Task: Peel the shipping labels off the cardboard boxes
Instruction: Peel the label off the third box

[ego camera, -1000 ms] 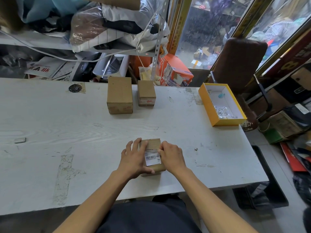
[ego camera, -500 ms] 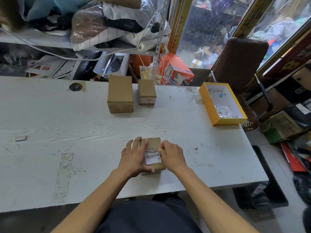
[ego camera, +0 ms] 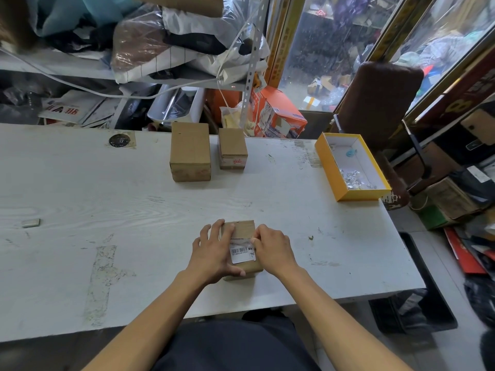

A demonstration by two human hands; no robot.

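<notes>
Here, a small cardboard box (ego camera: 242,249) is set near the front edge of the white table (ego camera: 80,199), with a white barcode label (ego camera: 242,253) on its top. The box is gripped from the left by the left hand (ego camera: 214,254), whose fingers are spread over the top face and whose thumb is pressed against the near side. The right edge of the label is met by the right hand (ego camera: 273,250); its fingers are curled downward, apparently pinching the label's edge, though the fingertips are hidden behind the knuckles and the pinch cannot be confirmed.

Bare tabletop is left to either side of the hands and between them and the far boxes. At the far edge, a larger cardboard box (ego camera: 190,154) and a smaller one (ego camera: 232,148) are stood just beside each other, not touching. Toward the right edge an open yellow tray (ego camera: 328,162) is placed, in which small silvery scraps (ego camera: 353,179) and a pale blue bit (ego camera: 351,153) are held.

A small grey block (ego camera: 31,223) is seen near the left edge. The print on the label is too small to be read in full.
</notes>
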